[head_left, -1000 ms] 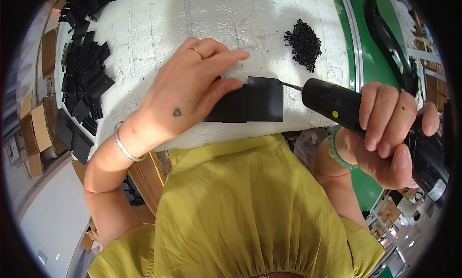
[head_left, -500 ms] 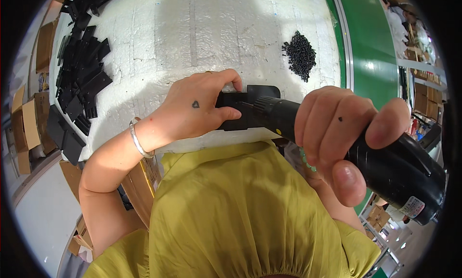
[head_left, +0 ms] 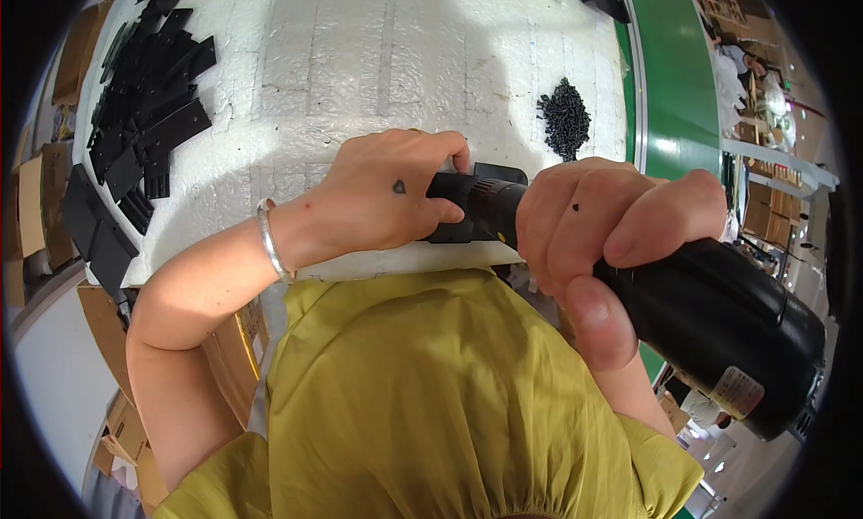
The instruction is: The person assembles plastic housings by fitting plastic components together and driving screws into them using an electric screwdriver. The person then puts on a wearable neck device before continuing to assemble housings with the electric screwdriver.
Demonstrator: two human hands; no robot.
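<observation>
A black plate (head_left: 500, 172) is shown lying on the white foam surface (head_left: 360, 79), close to its near edge and directly in front of the body; much of its face is covered by the hands and the tool. Its left part is overlain by the left hand (head_left: 382, 194), whose thumb and index finger are spread narrowly about the driver's nose; whether the plate is gripped or merely pressed cannot be told. The black power screwdriver (head_left: 719, 305) is held in the right hand (head_left: 598, 227), with the fingers wrapped around its barrel; its tip is hidden. For sound driving, it is judged, the bit should be kept in line with the hole, pressure applied steadily, the plate braced against sliding, and the left fingertips kept clear of the bit. Farther out, a pile of black screws (head_left: 565, 122) is found beyond the right hand, and a heap of black plates (head_left: 148, 115) at the left.
</observation>
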